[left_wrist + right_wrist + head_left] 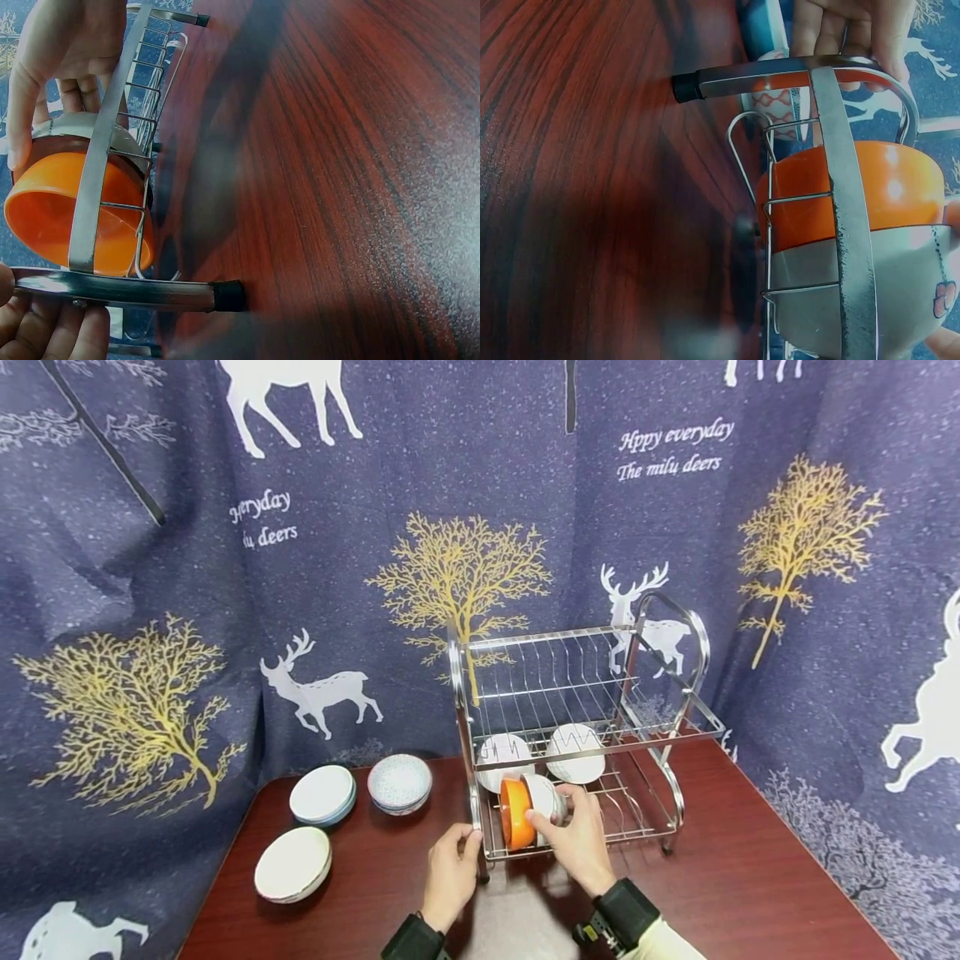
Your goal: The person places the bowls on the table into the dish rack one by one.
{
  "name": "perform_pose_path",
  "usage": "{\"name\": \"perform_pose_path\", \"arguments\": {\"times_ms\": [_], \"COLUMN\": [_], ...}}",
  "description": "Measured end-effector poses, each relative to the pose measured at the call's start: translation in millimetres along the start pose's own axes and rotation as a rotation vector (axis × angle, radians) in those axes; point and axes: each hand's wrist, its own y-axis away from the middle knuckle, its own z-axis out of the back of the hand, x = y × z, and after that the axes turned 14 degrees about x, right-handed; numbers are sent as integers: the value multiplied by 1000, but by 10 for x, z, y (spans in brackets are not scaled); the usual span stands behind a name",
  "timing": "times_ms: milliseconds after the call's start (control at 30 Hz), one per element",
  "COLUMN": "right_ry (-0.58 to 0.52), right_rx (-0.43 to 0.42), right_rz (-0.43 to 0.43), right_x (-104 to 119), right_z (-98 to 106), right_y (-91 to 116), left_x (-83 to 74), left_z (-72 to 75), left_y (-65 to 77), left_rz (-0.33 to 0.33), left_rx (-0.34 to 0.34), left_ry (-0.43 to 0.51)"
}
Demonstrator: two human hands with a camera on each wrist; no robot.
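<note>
A two-tier metal dish rack (467, 743) stands on the table. My left hand (452, 875) holds its front left post, thumb on one side and fingers on the other. On the lower tier, an orange bowl (516, 814) and a white bowl (546, 802) lie tipped on their sides, the orange one partly nested in the white one. My right hand (579, 843) grips this pair from the right, thumb near the white bowl's rim. In the right wrist view, the white bowl (900, 277) shows a small red pattern. Two white bowls (504, 760) (576, 756) lean behind them on the same tier.
Left of the rack stand a pale-blue-edged bowl stack (322, 793), a patterned bowl stack (400, 781) and a cream bowl (292, 864). The rack's upper tier (555, 689) has wire dividers and overhangs the lower one. A deer-print curtain (330, 568) hangs behind the reddish table (750, 860).
</note>
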Motion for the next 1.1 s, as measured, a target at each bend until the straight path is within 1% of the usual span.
{"name": "perform_pose_path", "arguments": {"times_ms": [200, 267, 300, 400, 633, 800, 967, 1100], "right_ry": [12, 20, 24, 34, 70, 72, 76, 82], "right_rx": [20, 26, 28, 33, 53, 59, 43, 34], "right_rz": [19, 13, 8, -9, -24, 9, 56, 62], "right_x": [20, 22, 23, 21, -3, -22, -36, -40], "right_z": [-2, 1, 2, 3, -18, -23, -8, -3], "right_y": [-14, -18, -20, -25, -44, -56, -63, -61], "left_x": [-10, -12, -13, -10, 0, -3, -21, -22], "left_z": [2, -1, -4, -9, -16, -15, -6, -7], "left_y": [7, 11, 13, 15, 8, 1, 7, 9], "left_rz": [-19, -33, -51, -61, -32, -18, 10, 9], "left_rx": [-9, -19, -29, -38, -27, -26, -2, 0], "left_ry": [-11, -16, -22, -30, -16, -19, 4, 6]}}
